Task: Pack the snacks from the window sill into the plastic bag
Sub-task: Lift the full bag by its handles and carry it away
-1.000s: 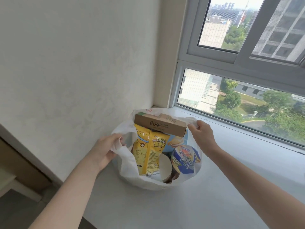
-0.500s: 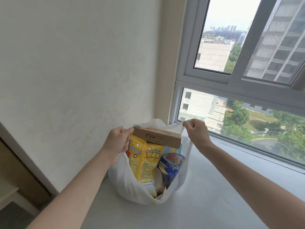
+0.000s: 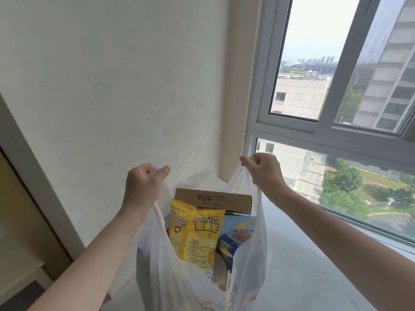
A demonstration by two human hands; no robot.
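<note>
- Head view showed the plastic bag (image 3: pixel 247 261) held up over the window sill (image 3: pixel 314 277), with a popcorn pouch (image 3: pixel 197 234), a brown box (image 3: pixel 213 199) and a blue pack (image 3: pixel 235 239) inside.
- Left hand (image 3: pixel 143 187) clenched one handle; right hand (image 3: pixel 262 170) gripped the other.
- Packing looked finished; next probably called for bringing both handles together, keeping the box level.

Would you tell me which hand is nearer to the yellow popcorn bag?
Left. The left hand grips the plastic bag handle just above-left of the popcorn bag; the right hand grips the far handle, up-right.
</note>
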